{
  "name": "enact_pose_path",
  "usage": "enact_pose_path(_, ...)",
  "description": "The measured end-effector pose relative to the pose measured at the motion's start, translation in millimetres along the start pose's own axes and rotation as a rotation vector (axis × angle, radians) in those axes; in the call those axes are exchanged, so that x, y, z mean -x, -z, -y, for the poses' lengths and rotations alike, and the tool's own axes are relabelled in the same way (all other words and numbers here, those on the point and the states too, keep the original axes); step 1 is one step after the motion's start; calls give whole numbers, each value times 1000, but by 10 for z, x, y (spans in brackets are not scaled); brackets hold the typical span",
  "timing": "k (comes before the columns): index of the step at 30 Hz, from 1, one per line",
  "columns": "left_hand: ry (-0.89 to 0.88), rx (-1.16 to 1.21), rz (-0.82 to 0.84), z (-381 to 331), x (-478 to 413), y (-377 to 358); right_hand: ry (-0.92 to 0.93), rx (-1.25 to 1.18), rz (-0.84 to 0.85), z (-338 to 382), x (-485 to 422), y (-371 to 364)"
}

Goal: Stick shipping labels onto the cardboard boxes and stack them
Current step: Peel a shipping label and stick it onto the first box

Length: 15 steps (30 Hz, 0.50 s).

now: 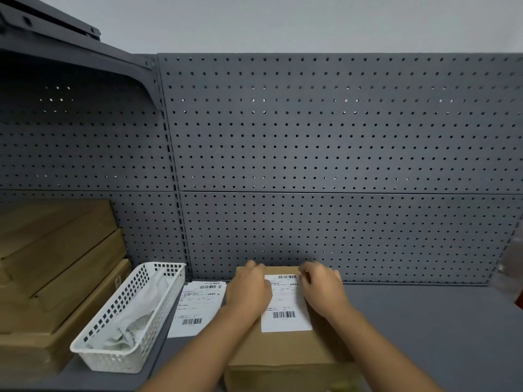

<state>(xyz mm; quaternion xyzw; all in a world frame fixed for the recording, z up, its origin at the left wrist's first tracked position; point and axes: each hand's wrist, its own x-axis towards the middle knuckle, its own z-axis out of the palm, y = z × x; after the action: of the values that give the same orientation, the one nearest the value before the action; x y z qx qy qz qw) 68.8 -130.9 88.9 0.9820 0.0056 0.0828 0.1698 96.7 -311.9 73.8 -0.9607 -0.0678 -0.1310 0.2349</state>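
Low in the middle of the frame, on a grey metal shelf (424, 335), sits a cardboard box (283, 355), its far end up against the foot of the pegboard back wall (339, 137) and its long side running from there toward the bottom edge. On its top lies a white shipping label (286, 309), set portrait: its long axis follows the box's, away from the person, with one barcode at the far end and another at the near end, the print reading upright from the person's side. Both hands lie flat on the box top, palms down, fingers stretched toward the wall. The left hand (249, 291) covers the label's left edge; the right hand (322, 292) presses over its upper right corner. The fingertips are blurred. Just left of the box a spare label sheet (198, 306) lies flat on the shelf, pointing the same way. Further left a white plastic basket (113, 309) holds crumpled paper (127, 332), and at the lower left edge stands a stack of cardboard boxes (56, 264)
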Motion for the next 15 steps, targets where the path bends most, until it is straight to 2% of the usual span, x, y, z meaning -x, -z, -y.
enact_pose_path(4, -156, -36, 39, -106, 139, -13, 218, -22, 80, 33, 124, -39)
enact_pose_path(6, -195, -53, 62, -71, 143, -82, 241, -2, 157, 77, 159, -40)
enact_pose_path(11, -254, -62, 34, 73, 142, -230, 293, 96, 145, -11, 235, -154)
enact_pose_path(15, -245, -159, 32, 11, 213, -231, 287, 154, 218, -2, 199, -152)
